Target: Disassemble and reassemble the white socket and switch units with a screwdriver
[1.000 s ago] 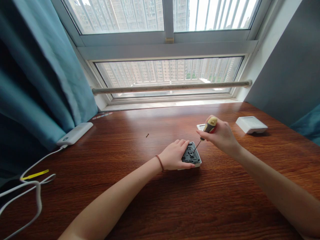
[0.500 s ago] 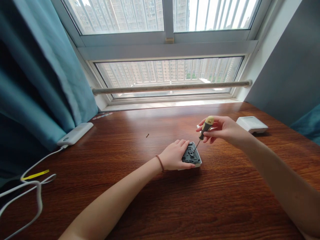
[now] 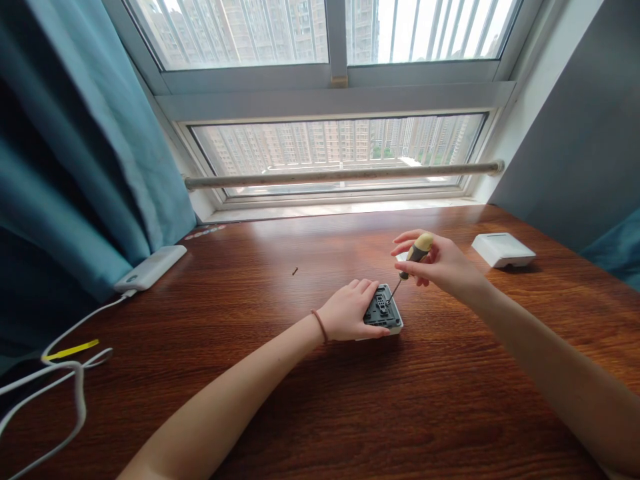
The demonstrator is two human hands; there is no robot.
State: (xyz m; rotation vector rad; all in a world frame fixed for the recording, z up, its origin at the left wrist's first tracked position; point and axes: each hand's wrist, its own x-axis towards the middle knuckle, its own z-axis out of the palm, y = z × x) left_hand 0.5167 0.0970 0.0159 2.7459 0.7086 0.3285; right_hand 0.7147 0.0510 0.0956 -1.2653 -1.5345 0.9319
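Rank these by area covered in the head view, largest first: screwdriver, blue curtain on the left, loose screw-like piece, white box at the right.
1. Blue curtain
2. White box
3. Screwdriver, partly covered
4. Screw-like piece

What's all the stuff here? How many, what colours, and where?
Table: one, brown, bottom half
Square device: one, grey and white, table's middle
Screwdriver: one, yellow and dark, tip at device
Possible screw: one, dark, left of device
Box: one, white, table's right
Small piece: one, white, beyond screwdriver, partly hidden
Flat gadget: one, white, table's left
Cable: number unclear, white, lower left
Strip: one, yellow, by cable
Curtain: one, blue, left
Window: one, greyish frame, top
Rail: one, whitish, across window
Buildings: several, pale, outside
Wall: one, grey, right
Cloth: one, blue, right edge
Wristband: one, brown, left wrist
Arms: two, bare, lower half
Left grip: one, bare, on device
Right grip: one, bare, holding screwdriver
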